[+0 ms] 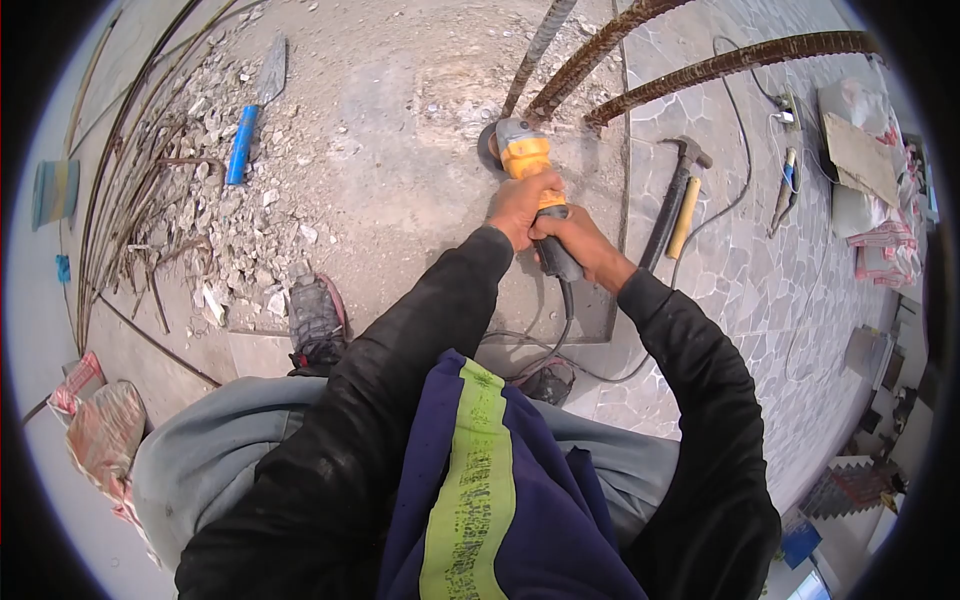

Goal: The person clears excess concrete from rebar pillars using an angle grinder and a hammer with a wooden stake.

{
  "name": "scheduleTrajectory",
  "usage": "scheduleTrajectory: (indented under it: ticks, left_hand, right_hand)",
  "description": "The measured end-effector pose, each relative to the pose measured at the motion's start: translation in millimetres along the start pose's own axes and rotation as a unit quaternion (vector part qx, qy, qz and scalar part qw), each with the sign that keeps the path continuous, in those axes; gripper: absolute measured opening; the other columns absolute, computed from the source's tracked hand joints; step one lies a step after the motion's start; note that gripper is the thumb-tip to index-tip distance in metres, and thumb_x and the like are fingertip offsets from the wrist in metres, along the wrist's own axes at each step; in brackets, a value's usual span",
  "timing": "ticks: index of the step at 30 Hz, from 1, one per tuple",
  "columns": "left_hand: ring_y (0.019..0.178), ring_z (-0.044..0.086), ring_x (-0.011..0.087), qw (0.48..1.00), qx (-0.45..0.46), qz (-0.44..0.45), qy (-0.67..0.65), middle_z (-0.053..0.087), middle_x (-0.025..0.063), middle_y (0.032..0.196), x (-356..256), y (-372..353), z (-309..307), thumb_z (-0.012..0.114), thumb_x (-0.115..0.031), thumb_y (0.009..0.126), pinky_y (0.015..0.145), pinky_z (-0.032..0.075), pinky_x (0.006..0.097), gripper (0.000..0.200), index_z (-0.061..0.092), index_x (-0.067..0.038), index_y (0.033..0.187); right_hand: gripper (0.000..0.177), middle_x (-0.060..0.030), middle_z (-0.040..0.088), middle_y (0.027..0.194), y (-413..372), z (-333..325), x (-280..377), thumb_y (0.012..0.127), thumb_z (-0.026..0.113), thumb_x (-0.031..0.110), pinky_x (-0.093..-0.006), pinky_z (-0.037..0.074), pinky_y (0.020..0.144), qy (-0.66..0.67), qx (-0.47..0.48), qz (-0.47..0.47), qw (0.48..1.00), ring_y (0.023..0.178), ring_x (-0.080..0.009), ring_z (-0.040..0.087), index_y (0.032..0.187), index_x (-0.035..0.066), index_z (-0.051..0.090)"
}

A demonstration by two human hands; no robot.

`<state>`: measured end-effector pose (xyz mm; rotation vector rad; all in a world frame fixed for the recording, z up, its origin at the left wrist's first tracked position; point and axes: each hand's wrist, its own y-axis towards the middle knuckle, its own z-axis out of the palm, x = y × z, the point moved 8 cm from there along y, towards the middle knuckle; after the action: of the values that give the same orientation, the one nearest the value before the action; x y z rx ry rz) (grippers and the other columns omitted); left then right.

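Both of my hands are wrapped around a yellow angle grinder in the upper middle of the head view. My left hand grips its yellow body near the front. Behind it, my right hand closes round the dark rear handle, from which the cord runs back toward my feet. The grinder's disc is at the left of its head, right by the base of a rusty steel bar. Two thicker ribbed bars, a middle rebar and a right rebar, rise from the floor close to the grinder head.
Broken concrete rubble covers the left floor, with a blue-handled trowel on it. Long thin rods lie beyond. At right are a hammer, a yellow wooden handle and a cable on patterned tiles. My shoe stands beside the rubble.
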<state>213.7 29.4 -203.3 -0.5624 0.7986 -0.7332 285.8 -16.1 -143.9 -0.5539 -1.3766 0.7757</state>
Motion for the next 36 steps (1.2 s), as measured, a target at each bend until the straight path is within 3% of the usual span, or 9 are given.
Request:
scheduleTrajectory:
  ticks: [17,36]
  left_hand:
    - [0.057,0.064,0.0194,1.000,-0.018,0.006,-0.013,0.062,0.0070,0.076,-11,-8,-9,0.074,-0.017,0.077,0.047,0.051,0.0322,0.027,0.063,0.000,0.093]
    - [0.055,0.061,0.0189,1.000,-0.015,0.007,-0.010,0.062,0.0077,0.076,0,-2,3,0.075,-0.017,0.075,0.041,0.045,0.0320,0.029,0.063,0.001,0.095]
  right_hand:
    - [0.024,-0.0081,0.066,0.080,8,10,0,0.079,0.069,0.013,-0.0323,0.054,0.056,-0.013,0.020,-0.001,1.000,0.061,-0.0191,0.065,0.100,0.000,0.064]
    - [0.026,-0.0082,0.066,0.078,2,-5,-4,0.079,0.069,0.014,-0.0328,0.054,0.054,-0.017,0.008,0.002,1.000,0.060,-0.0193,0.066,0.100,0.000,0.063]
